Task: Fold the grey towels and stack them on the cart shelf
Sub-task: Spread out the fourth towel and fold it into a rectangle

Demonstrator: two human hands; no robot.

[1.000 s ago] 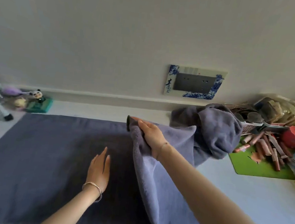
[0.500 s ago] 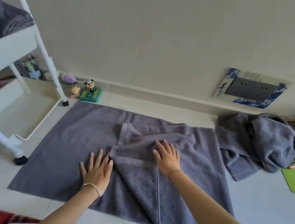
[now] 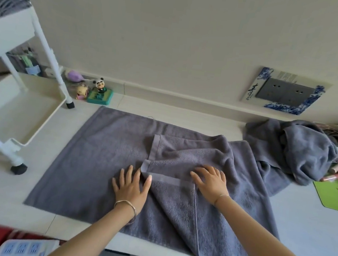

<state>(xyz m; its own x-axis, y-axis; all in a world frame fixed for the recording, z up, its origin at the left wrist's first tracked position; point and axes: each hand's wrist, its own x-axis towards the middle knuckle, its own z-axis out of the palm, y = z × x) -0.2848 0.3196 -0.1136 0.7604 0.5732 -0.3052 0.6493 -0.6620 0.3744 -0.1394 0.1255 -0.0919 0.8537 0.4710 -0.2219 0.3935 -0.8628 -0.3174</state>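
Checker: Hands first. Your left hand lay flat on the grey towel, fingers spread, right at the corner of the folded-over flap. It gripped nothing.

Coach: Agreed. Your right hand was open too, palm down on the flap itself, prob. to press the fold so it wouldn't spring back.

Checker: Towel was spread on the table, its right side pulled over the middle w/ a wrinkle toward the far edge. Looked like you pinned the lower layer w/ the left so it couldn't slide while the right smoothed.

Coach: Yep. The flap sat crooked, hem at an angle to the near edge, so I'd say you had to square it before the next fold.

Checker: The crumpled towel waited at your right, bunched against the spread one's far corner, within reach for the next round.

Coach: And the cart stood at your left, near the towel's left edge. Folded grey towels already sat on its top shelf, so you were partway thru, approx
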